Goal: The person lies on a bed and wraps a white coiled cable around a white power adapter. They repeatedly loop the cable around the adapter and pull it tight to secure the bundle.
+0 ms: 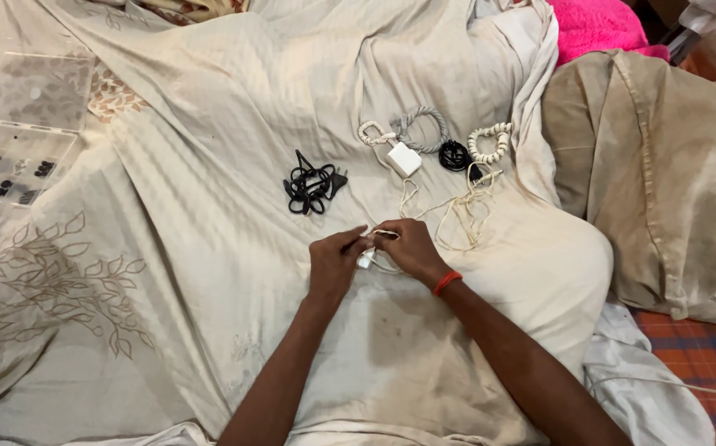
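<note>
My left hand (pixel 335 263) and my right hand (pixel 408 249) meet over a cream bedsheet (pixel 209 248), both pinching a white cable (pixel 461 216) with a small white plug between the fingers. The cable's loose loops trail up and to the right of my right hand. A red band circles my right wrist. Farther up lie a tangled black cable (pixel 310 187), a white charger block (pixel 405 158) with a coiled white cord, a grey braided coil (pixel 422 128), a small black coil (pixel 454 155) and a white coiled cable (pixel 490 142).
A clear plastic compartment box (pixel 16 161) with small dark parts sits at the left edge. A beige pillow (pixel 663 173) lies at the right, a pink fabric (pixel 601 26) behind it. An orange checked cloth (pixel 696 355) shows at lower right.
</note>
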